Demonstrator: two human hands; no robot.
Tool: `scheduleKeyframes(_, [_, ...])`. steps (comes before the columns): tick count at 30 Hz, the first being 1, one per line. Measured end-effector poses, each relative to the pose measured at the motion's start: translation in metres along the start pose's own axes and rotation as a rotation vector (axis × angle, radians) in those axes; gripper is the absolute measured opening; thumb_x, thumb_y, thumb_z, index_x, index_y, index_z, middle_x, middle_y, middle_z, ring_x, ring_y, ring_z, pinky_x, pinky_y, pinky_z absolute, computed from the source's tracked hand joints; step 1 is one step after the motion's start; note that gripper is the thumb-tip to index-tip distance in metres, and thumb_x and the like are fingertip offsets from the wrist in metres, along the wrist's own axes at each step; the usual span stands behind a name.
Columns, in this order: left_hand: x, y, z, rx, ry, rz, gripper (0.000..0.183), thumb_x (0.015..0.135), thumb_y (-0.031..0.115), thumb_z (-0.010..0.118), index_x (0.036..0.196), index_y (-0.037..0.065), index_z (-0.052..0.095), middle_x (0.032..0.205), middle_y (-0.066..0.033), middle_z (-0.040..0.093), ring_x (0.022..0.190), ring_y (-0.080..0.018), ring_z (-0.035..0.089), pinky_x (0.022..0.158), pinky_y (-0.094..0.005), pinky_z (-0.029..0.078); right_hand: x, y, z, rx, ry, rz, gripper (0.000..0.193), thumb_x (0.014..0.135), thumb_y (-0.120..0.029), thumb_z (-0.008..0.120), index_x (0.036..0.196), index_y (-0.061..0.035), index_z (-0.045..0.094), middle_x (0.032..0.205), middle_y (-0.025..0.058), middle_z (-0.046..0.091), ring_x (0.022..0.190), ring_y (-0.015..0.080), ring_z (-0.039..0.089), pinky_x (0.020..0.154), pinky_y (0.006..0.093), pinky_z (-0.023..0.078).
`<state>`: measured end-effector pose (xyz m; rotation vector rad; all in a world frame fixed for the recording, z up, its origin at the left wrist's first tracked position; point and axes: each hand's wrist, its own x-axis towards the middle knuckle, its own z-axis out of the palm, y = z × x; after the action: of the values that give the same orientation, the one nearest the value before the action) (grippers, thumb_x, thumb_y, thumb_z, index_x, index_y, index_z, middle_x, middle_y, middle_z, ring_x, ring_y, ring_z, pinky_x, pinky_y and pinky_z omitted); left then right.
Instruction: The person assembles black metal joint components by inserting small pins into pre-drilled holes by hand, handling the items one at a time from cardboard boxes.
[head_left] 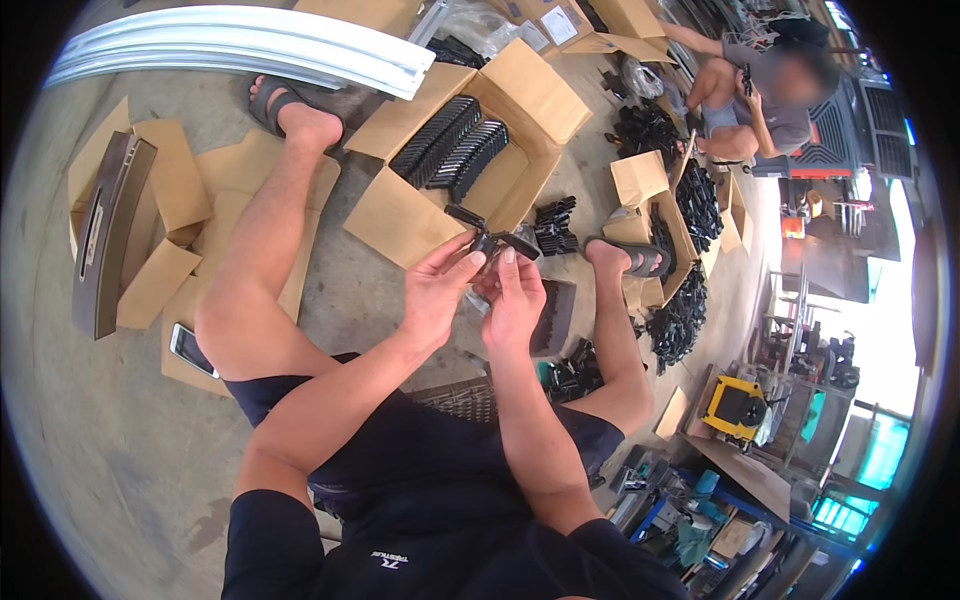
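Note:
Both of my hands meet in front of me, over the floor between my legs. My left hand (440, 293) pinches the left side of a small black angled part (519, 246), thumb on top. From the right, my right hand (514, 305) grips the same part with thumb and fingertips. Two dark arms stick out of it, one up to the left and one to the right; its exact kind cannot be made out. Just beyond my hands stands an open cardboard box (405, 218) with rows of similar black parts (435, 137) stacked inside.
A loose pile of black parts (556, 226) lies right of the box, more heaps (680, 318) farther right. At left are a phone (193, 350) on flattened cardboard and a long brown piece (112, 235) against a carton. Metal rails (240, 45) cross the top left. Another person (765, 100) sits far right.

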<state>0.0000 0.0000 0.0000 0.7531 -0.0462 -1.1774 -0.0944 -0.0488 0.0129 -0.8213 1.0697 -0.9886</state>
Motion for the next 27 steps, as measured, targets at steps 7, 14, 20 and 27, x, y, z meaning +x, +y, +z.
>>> scheduleKeyframes(7, [-0.001,0.001,0.004,-0.023,0.011,-0.017,0.040,0.095,0.003,0.069,0.134,-0.003,0.062,0.113,-0.0103,0.074,0.094,-0.0136,0.069,0.084,-0.0294,0.057,0.005,-0.015,-0.003,-0.042,-0.014,-0.125,0.027,0.097,-0.013,0.071,0.120,-0.0013,0.064,0.102,0.0026,0.068,0.084,0.0111,0.063,0.067,0.0253,0.055])
scheduleKeyframes(14, [-0.003,-0.002,0.004,-0.022,-0.016,0.008,0.041,0.095,0.002,0.068,0.134,-0.006,0.060,0.116,-0.0135,0.073,0.101,-0.0168,0.069,0.088,-0.0331,0.058,0.002,-0.005,-0.001,0.059,-0.061,-0.065,0.014,0.097,-0.007,0.069,0.110,-0.0007,0.069,0.102,0.0049,0.071,0.083,0.0120,0.066,0.072,0.0275,0.057])
scheduleKeyframes(20, [0.000,0.004,0.004,-0.025,0.015,-0.020,0.040,0.093,-0.003,0.070,0.132,-0.006,0.062,0.118,-0.0133,0.072,0.104,-0.0156,0.069,0.093,-0.0296,0.056,-0.003,0.002,0.008,-0.036,0.035,-0.162,0.010,0.098,-0.007,0.068,0.106,-0.0013,0.069,0.097,0.0039,0.071,0.078,0.0095,0.064,0.069,0.0258,0.055])
scheduleKeyframes(27, [-0.002,0.001,0.007,-0.009,0.002,-0.007,0.041,0.093,-0.003,0.069,0.133,-0.006,0.061,0.119,-0.0137,0.072,0.106,-0.0161,0.069,0.093,-0.0306,0.056,0.003,0.009,0.007,-0.003,0.044,-0.171,0.012,0.100,-0.008,0.066,0.109,-0.0013,0.067,0.099,0.0032,0.070,0.079,0.0071,0.061,0.068,0.0229,0.052])
